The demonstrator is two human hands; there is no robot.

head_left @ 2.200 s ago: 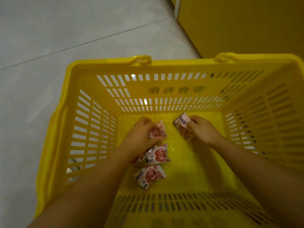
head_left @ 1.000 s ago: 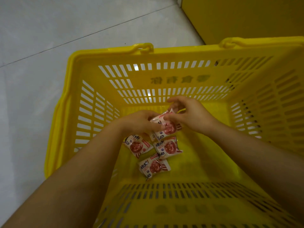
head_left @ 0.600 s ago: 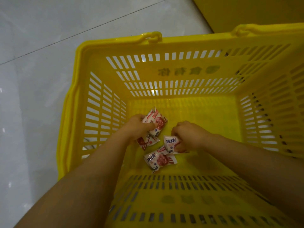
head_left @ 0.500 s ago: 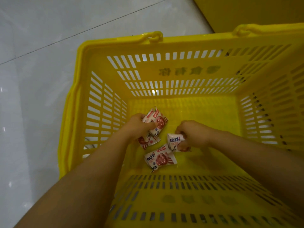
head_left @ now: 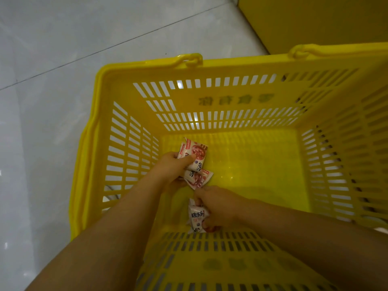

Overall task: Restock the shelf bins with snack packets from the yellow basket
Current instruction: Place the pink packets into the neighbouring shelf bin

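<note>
last loose packet is off the basket floor

the snack packets (head_left: 198, 178) are all in the hands now, low inside the yellow basket (head_left: 231, 65). 0.5 s ago 1 packet lies loose on the basket floor near 7 o'clock. now the right hand (head_left: 220, 206) has dropped onto it, and i see no packet left lying free. that suggests the gathering is about done and the lift out toward the shelf bins comes next; no bin is in view.

the left hand (head_left: 171, 166), at 9 o'clock of the floor, is curled tight. its thumb presses across the upper packet (head_left: 195, 152), and the lower packet (head_left: 199, 179) sticks out beneath its fingers toward 3 o'clock. whether more sit behind them i cannot tell. the right hand is closed too, fingers and thumb pinching the bunched packets (head_left: 196, 215) at 7 o'clock, close to the near wall.

outside the basket, pale floor tiles (head_left: 52, 101) spread at 10 o'clock and a yellow cabinet (head_left: 315, 22) stands at 1 o'clock.
</note>
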